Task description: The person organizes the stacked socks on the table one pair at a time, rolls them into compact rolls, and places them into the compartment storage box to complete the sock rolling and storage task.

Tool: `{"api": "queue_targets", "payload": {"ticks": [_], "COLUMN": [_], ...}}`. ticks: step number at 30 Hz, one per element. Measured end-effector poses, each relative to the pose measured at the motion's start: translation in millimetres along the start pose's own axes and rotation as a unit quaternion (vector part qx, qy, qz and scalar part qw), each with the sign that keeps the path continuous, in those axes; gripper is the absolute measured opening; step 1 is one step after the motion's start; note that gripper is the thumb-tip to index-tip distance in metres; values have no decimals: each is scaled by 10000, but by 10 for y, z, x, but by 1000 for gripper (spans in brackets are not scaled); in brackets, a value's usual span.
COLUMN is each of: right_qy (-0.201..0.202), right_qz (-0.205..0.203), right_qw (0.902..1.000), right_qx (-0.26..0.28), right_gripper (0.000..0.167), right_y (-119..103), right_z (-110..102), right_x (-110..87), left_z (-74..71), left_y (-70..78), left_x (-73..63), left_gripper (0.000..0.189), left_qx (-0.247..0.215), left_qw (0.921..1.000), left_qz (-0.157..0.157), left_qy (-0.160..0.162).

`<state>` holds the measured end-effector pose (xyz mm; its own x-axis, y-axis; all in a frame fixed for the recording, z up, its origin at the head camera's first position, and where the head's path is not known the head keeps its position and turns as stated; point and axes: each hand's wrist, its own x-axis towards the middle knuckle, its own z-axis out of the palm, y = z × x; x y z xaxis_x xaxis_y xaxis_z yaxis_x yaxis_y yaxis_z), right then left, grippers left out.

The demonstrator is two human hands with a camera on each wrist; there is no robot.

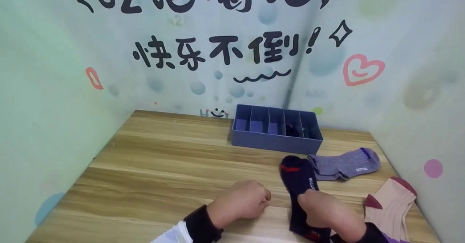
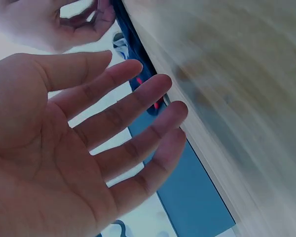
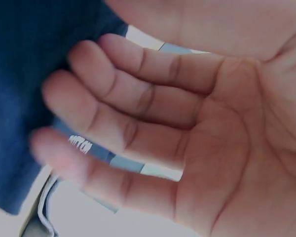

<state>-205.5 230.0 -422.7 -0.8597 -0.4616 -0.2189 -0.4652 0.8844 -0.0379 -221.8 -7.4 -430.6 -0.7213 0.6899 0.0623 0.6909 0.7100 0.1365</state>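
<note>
"What can you read there?"

"On the backdrop (image 1: 174, 94), black Chinese lettering (image 1: 226, 52): 快乐不倒! The row above is cropped at the top, though it looks like 吃饱喝饱. Low down, a smiley (image 1: 217, 114) overlaps faint letters I can't make out."

"And on the socks?"

"The grey sock (image 1: 339, 166) says COTTON in white near one end. The navy sock (image 1: 296, 181) carries white lettering up its side; I get OTTON, the first letter being unclear. It has a red stripe too."

"Where's the navy one lying?"

"On the bench (image 1: 163, 163), in front of the right end of the blue five-compartment box (image 1: 269, 140), just beside the grey sock. A pale pink sock (image 1: 390, 206) with maroon heel and toe lies further right."

"The hands?"

"The right hand (image 1: 328, 210) is over the navy sock, its grip loose, fingers nearly straight, fingertips against the fabric. The left hand (image 1: 241, 201) is near, touching no sock, its grip spread, fingers slightly bent."

"Anything in the box?"

"Something dark in the fourth compartment from the left."
</note>
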Motion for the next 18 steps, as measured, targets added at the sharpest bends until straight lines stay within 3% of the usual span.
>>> {"api": "queue_targets", "payload": {"ticks": [2, 9, 13, 18], "right_qy": [279, 482, 736, 816], "right_qz": [-274, -1089, -1518, -1668], "right_qw": [9992, 9925, 9852, 9821], "right_qx": [-111, 286, 291, 304], "right_gripper": [24, 22, 17, 14], "right_y": [-32, -126, -169, -210], "right_z": [26, 71, 109, 126], "right_x": [-1, 75, 108, 121], "left_z": [7, 40, 64, 79], "left_y": [31, 126, 141, 146], "left_x": [-9, -32, -38, -35], "left_gripper": [9, 24, 31, 34], "left_qx": [71, 754, 957, 1015], "left_qw": [9998, 9920, 9890, 9885], "left_qz": [203, 966, 975, 909], "left_qy": [-35, -306, -570, -660]}}
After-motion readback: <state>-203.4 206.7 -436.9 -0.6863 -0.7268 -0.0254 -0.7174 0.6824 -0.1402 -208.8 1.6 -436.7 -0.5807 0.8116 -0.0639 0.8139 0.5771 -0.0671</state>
